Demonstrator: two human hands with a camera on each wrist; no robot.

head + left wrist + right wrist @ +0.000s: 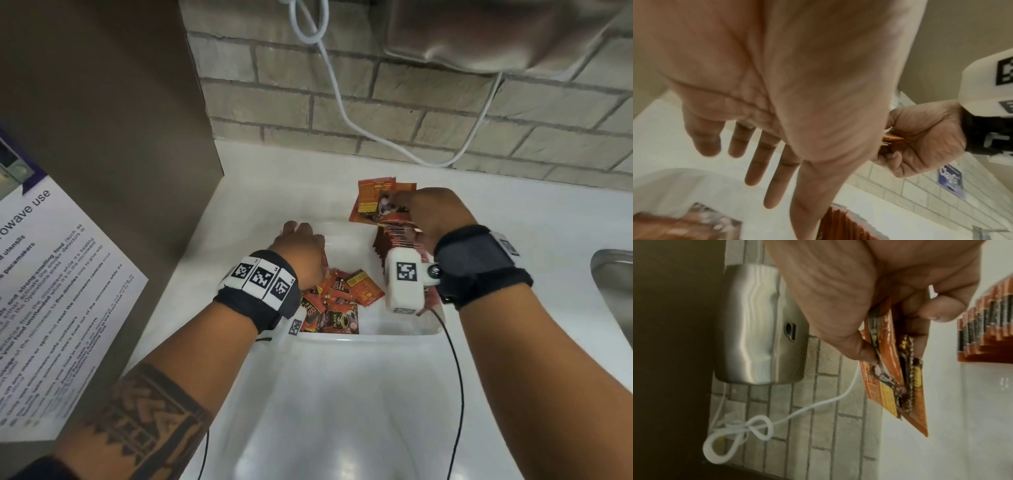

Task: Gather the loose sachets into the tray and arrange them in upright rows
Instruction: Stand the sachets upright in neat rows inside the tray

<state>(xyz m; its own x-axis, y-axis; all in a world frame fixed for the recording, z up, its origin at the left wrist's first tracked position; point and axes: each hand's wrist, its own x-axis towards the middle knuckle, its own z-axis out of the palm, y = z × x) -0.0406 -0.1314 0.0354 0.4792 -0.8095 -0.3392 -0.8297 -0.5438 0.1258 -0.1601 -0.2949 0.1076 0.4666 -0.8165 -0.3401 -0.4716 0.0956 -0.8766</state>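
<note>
Starting at the left, we see the left hand (301, 246) reaching over the near-left part of the clear tray (370, 337), its fingers (758, 159) straight and spread and holding nothing, palm down above the loose sachets (337, 301) that lie flat in a jumbled heap on the tray floor; these face every way, some print-up and some turned over, with their long axes pointing in no common direction. We judge them light, thin and limp foil packets, probably slick on the face, so they would slide over one another and are best pinched by an edge or scooped several at once rather than pressed from above. Further right, along the tray's right wall, stands the upright row (397, 240) of sachets already filed on edge, faces packed together (the row runs away from us toward the brick wall (445, 102)). Above its far end the right hand (435, 212) has thumb and fingers clamped on a small fan of held sachets (898, 369), gripped near one end so that the free ends splay apart; in the head view they stand up and lean toward the wall. A bundle this soft will likely need squaring before it slots in; the white table (342, 394) carries everything.
</note>
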